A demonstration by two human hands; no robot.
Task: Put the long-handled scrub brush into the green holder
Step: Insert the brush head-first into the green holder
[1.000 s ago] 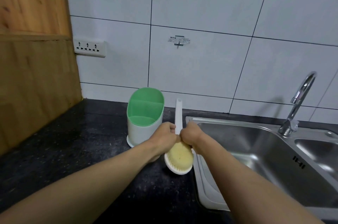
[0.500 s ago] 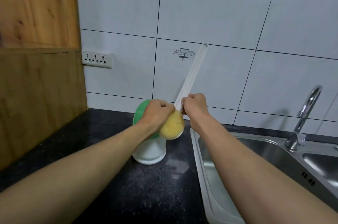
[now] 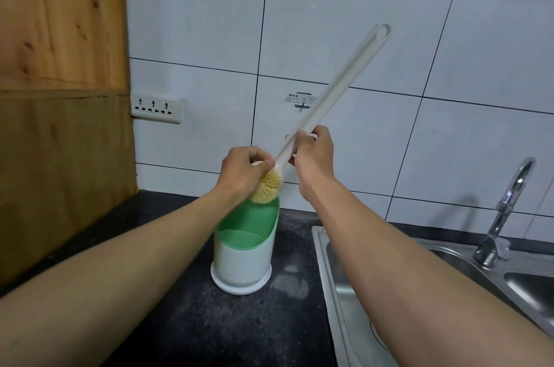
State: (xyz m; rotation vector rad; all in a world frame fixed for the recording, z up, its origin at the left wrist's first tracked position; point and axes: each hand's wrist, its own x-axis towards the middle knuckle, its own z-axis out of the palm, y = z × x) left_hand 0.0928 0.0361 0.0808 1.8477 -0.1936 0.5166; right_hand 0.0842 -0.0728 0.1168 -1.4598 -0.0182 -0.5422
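Both hands [image 3: 314, 153] gripping brush [image 3: 326, 105], above holder [image 3: 244, 249]

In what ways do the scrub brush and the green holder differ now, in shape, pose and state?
The scrub brush is long and thin; the green holder is short and wide. The scrub brush is tilted, handle up to the right, while the green holder stands upright. The left hand and right hand hold the scrub brush in the air; the green holder rests on the dark counter, untouched. Both have whitish plastic parts.

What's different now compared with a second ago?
The scrub brush rose off the counter; its bristle head now hangs just above the green holder, handle tilted up to the right. The left hand and right hand keep gripping it. The holder stayed put.
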